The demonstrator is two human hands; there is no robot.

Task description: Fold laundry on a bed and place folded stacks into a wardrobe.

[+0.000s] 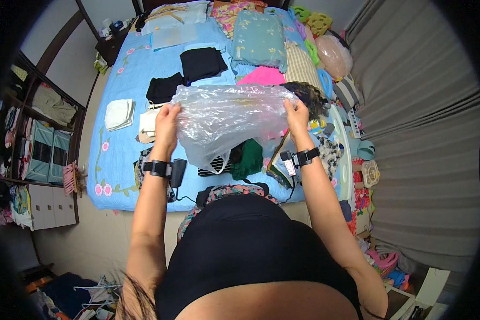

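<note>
Clear plastic bag (226,120): held stretched above the bed (117,85), left hand (167,118) and right hand (297,114) fingers clenched on its top edge. Bag looked empty; folded black clothes (202,63) and white cloth (118,113) lay unpacked on the bed

Head camera, worn, fisheye | looks steeply down and forward over the wearer's torso | hands close below lens | bed (117,106) beyond, curtain (410,117) at right

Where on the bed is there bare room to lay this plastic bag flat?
Bare blue sheet lies left of the black folded clothes and below the white folded cloth. The right side near the pillow is crowded.
</note>
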